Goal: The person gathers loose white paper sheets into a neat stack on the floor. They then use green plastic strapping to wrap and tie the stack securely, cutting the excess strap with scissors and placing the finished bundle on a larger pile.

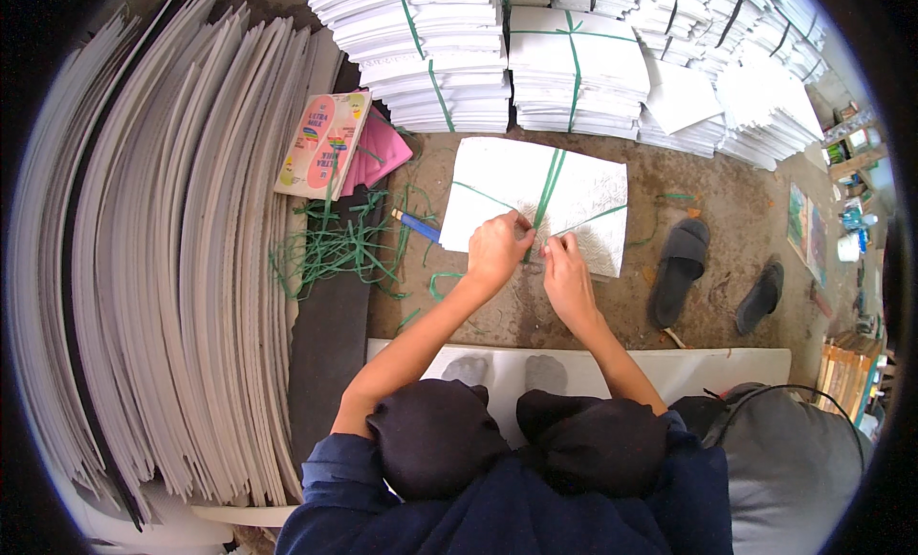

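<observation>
A stack of white sheets [488,177] lies on the floor in front of me, with green plastic strapping [549,190] running over its top lengthwise and crosswise. At the stack's near edge, my left hand [499,249] is closed with its fingers pinching the green strap. Close beside it, my right hand [566,273] is also closed, fingertips pressed together on a strand of the same strap. Just left of the stack lies a blue cutter knife [417,226]. A tangle of loose green strips [339,244] is spread farther left.
Tied paper bundles [574,77] are piled along the far side. Long sheets [191,249] stand packed at the left, beside a printed pack [323,146] and pink pads [378,152]. Dark slippers [681,273] lie at the right. A white board [727,366] is under my feet.
</observation>
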`<state>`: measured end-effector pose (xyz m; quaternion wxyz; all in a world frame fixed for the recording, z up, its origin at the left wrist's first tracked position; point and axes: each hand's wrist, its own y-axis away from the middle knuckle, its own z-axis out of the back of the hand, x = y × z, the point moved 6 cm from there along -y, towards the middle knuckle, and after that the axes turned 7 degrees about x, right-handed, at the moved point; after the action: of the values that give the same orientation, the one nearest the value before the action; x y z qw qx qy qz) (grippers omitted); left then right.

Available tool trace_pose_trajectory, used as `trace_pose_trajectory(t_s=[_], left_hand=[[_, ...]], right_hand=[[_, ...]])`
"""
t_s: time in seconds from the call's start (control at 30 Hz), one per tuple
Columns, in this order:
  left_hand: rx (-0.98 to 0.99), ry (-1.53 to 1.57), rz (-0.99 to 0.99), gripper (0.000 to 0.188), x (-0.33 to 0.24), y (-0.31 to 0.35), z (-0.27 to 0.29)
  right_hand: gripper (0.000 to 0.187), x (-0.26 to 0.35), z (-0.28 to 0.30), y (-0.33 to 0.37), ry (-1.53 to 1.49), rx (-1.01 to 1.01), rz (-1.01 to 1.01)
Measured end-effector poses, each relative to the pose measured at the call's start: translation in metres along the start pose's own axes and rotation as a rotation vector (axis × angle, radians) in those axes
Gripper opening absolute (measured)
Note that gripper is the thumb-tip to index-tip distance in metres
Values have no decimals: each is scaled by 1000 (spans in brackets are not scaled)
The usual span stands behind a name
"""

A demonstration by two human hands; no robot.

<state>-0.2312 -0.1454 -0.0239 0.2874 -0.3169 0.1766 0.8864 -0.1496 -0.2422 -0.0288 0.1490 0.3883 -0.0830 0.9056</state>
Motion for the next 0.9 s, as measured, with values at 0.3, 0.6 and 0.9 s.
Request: trace_pose_trajectory(t_s=[0.3,0.6,0.9], left_hand=[[51,-53,-212,22,-1,11,-6],[55,-346,-399,17,-21,16,-14],[27,-464,-337,13,-8,21,-35]], right_hand=[[21,21,20,-2,237,-110,146],[11,9,9,-27,9,-45,23],[19,-3,-3,-45,-139,72,-42]])
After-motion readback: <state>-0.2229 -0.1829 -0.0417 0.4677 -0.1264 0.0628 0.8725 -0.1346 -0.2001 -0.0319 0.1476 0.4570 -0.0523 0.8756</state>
